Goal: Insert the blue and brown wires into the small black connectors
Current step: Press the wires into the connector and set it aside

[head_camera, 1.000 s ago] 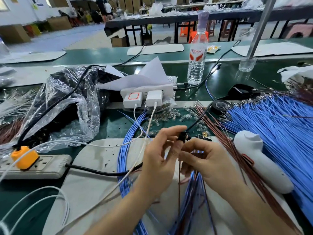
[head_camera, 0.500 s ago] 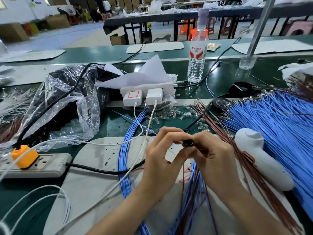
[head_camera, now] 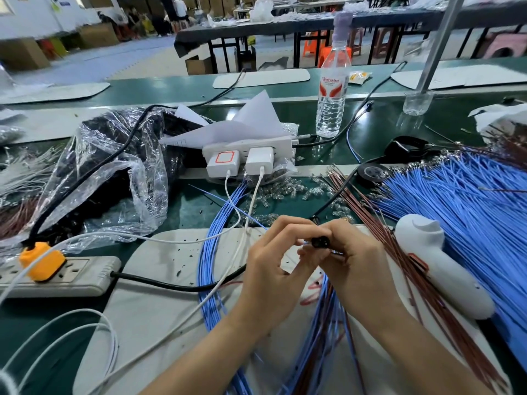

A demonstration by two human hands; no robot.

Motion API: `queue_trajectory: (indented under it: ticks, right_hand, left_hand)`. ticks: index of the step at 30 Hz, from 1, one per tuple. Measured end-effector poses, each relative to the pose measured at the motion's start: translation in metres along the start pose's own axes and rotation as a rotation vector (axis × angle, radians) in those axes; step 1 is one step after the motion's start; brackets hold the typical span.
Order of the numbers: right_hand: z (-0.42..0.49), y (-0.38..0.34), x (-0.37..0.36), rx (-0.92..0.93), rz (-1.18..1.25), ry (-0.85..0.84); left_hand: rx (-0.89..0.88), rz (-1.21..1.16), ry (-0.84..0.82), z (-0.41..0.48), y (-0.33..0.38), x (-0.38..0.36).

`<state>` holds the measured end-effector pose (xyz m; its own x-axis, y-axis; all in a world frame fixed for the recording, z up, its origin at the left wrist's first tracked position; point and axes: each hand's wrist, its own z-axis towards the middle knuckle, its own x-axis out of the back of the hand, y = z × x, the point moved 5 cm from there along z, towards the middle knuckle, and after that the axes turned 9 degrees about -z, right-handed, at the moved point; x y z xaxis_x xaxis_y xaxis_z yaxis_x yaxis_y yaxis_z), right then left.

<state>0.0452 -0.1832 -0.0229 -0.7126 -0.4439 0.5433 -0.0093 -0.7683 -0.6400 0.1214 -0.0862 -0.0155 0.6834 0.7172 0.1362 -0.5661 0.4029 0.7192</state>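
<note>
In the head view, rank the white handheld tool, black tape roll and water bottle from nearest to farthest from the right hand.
1. The white handheld tool, just right of the right hand.
2. The black tape roll, ahead and slightly right.
3. The water bottle, farther back on the bench.

Assembly workshop: long workbenches (head_camera: 171, 89), heaped blue wires (head_camera: 456, 201)

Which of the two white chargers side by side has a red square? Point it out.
The left charger, whose face bears a red square outline; the right charger beside it is plain white.
</note>
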Motion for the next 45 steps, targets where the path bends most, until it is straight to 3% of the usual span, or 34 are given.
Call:
queue_trajectory:
  ticks: [14,22,28,30,32,34,42,45]
  right_hand:
    - [0.001,-0.001,-0.001,0.067,-0.01,-0.004]
    - [-0.001,0.008,-0.012,-0.045,0.014,-0.073]
    - [0.003,0.015,-0.002,-0.095,-0.088,-0.135]
    - [0.008,0.018,0.006,-0.196,-0.103,-0.042]
    - [0.014,0.025,0.023,-0.277,-0.226,0.154]
    - [0.025,0.034,0.036,-0.335,-0.369,0.203]
    - [0.078,0.071,0.0,-0.43,-0.717,-0.291]
    - [0.086,0.078,-0.006,-0.5,-0.765,-0.382]
  left_hand:
    - [0.009,-0.035,-0.027,-0.001,-0.001,-0.002]
    - [0.046,-0.044,-0.003,-0.002,-0.005,-0.002]
    - [0.088,0.067,-0.135,-0.003,-0.006,-0.01]
    - [0.099,0.058,-0.147,-0.002,-0.007,-0.009]
    - [0.107,0.033,-0.138,-0.002,-0.008,-0.008]
    - [0.098,0.013,-0.131,-0.002,-0.008,-0.007]
    - [0.085,0.008,-0.113,-0.001,-0.009,-0.005]
    - [0.091,0.004,-0.096,-0.001,-0.01,-0.003]
